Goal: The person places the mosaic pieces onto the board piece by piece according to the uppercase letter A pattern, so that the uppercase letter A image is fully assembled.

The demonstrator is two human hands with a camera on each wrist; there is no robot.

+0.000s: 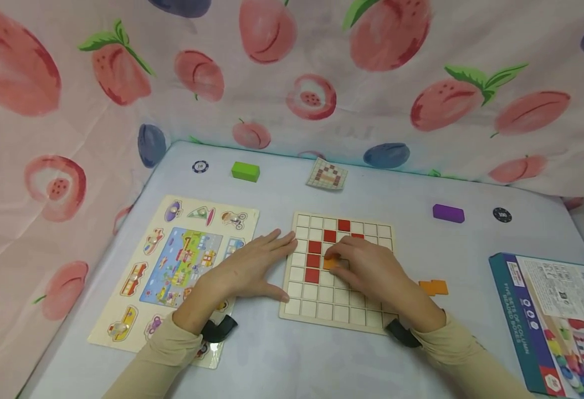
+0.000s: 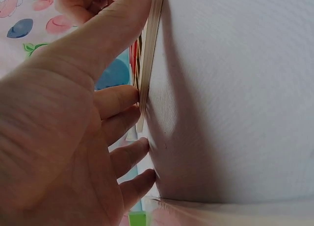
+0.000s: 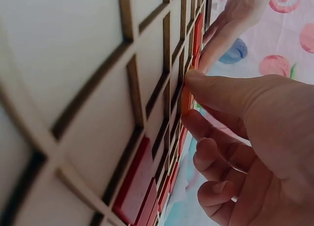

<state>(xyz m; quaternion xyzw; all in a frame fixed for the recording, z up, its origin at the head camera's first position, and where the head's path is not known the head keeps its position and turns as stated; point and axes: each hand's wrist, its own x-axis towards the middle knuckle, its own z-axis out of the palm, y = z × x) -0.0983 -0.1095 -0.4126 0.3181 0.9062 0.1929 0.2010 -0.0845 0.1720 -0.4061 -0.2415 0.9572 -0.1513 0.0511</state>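
A wooden grid board [image 1: 339, 313] lies in front of me with several red square tiles [image 1: 312, 275] set in its cells. My right hand [image 1: 374, 266] pinches an orange square tile [image 1: 329, 264] between thumb and forefinger, at a cell beside the red column. In the right wrist view that orange tile [image 3: 186, 101] meets the grid surface. My left hand [image 1: 254, 266] has its fingers spread along the board's left edge. Its thumb touches the board's side [image 2: 151, 49] in the left wrist view. The right hand covers part of the grid.
Two orange tiles [image 1: 434, 287] lie right of the board. A pattern card [image 1: 327, 174] sits behind it. A picture puzzle board [image 1: 107, 327] lies left, partly under my left arm. Around are a green block [image 1: 245, 172], a purple block [image 1: 448, 213], two chips and a bead box [image 1: 516, 310].
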